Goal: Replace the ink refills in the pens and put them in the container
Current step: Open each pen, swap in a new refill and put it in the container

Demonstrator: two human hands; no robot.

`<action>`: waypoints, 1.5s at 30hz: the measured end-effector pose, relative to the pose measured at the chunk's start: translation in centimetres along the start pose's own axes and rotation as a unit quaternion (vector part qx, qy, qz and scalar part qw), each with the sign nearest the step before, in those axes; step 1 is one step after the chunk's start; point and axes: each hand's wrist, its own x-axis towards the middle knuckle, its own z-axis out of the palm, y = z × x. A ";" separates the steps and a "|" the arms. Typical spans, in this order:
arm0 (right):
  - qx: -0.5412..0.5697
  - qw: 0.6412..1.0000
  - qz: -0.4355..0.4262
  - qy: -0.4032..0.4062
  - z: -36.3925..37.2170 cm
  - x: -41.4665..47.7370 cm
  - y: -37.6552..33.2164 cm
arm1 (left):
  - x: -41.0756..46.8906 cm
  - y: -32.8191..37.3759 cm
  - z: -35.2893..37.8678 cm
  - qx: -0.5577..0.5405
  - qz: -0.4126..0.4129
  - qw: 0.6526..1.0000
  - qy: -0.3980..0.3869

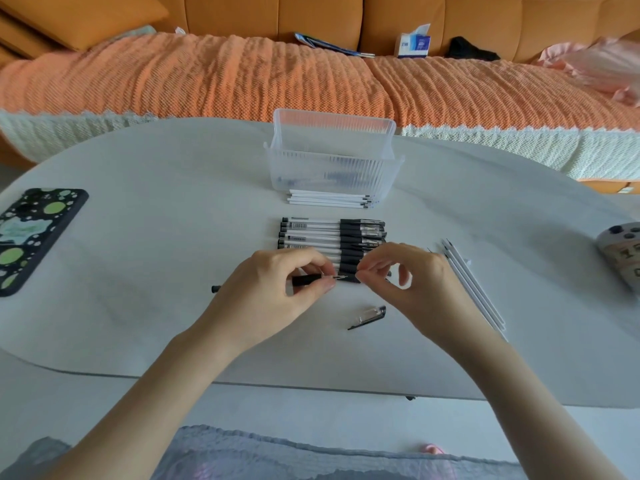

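Note:
My left hand point(277, 289) grips an uncapped pen point(304, 279) lying crosswise; its black end point(216, 289) sticks out past my wrist. My right hand point(412, 278) pinches something small at the pen's tip end; what exactly it pinches I cannot tell. Behind my hands lies a row of several capped black-and-white pens point(332, 237). A loose clear pen cap point(369, 317) rests in front of them. White refills point(329, 198) are stacked against the clear ribbed container point(334, 168), which holds a few pens. More refills point(474, 285) lie to the right.
A phone in a black, green-dotted case point(31, 237) lies at the table's left edge. A small patterned device point(623, 254) sits at the right edge. Beyond the white table point(173, 202) stands an orange sofa point(207, 81) with a tissue box point(414, 43).

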 end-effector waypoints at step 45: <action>0.057 0.997 0.016 -0.044 0.0 -0.6 -1.2 | 0.1 0.1 0.6 -0.050 0.076 0.996 -0.001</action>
